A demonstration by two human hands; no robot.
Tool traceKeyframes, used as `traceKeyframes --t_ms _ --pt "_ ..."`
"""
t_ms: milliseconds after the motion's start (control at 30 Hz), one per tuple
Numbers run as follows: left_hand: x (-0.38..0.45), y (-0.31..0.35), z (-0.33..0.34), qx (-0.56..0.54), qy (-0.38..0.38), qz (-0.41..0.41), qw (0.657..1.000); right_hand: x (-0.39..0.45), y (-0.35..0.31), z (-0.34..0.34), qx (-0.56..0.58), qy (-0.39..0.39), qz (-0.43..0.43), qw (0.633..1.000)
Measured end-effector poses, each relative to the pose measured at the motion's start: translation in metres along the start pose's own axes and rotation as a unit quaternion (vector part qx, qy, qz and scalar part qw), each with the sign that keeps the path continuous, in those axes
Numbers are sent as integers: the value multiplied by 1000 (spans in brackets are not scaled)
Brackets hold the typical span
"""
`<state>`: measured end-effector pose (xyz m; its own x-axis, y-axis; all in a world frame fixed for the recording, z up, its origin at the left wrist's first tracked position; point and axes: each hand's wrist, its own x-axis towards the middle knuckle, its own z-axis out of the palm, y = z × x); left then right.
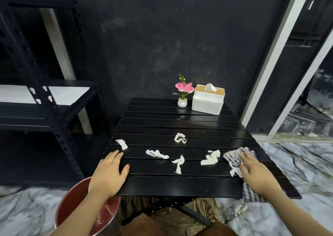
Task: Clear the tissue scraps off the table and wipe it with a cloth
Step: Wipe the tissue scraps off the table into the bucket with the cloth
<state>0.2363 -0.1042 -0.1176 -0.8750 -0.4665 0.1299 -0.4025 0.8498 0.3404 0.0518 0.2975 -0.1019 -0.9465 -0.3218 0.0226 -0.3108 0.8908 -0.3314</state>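
Several white tissue scraps lie on the black slatted table: one at the left edge, one in the middle, a strip, a twisted piece and a larger one. My left hand rests flat on the table's near left corner, fingers apart, holding nothing. My right hand presses flat on a blue-and-white checked cloth at the right edge. Another scrap lies against the cloth beside that hand.
A small potted pink orchid and a white tissue box stand at the table's far side. A red metal bin sits on the floor below the left corner. A dark metal shelf stands to the left.
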Motion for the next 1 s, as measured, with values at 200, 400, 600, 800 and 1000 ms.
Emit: traceKeyframes --t_ms 200,400,600,800,1000 --pt "0 1 -1 3 -6 -2 1000 -2 -41 15 -17 -2 -33 999" --pt "-1 1 -2 2 -10 -3 1000 -4 -84 32 -17 -11 -78 997" --pt "-1 1 -3 2 -11 -4 1000 -5 -110 46 9 -13 -97 995" --pt "1 0 -3 2 -25 -3 1000 -5 -102 34 201 43 -9 979" --pt "15 -6 -12 -17 -15 2 1000 14 -60 1 311 153 87 934"
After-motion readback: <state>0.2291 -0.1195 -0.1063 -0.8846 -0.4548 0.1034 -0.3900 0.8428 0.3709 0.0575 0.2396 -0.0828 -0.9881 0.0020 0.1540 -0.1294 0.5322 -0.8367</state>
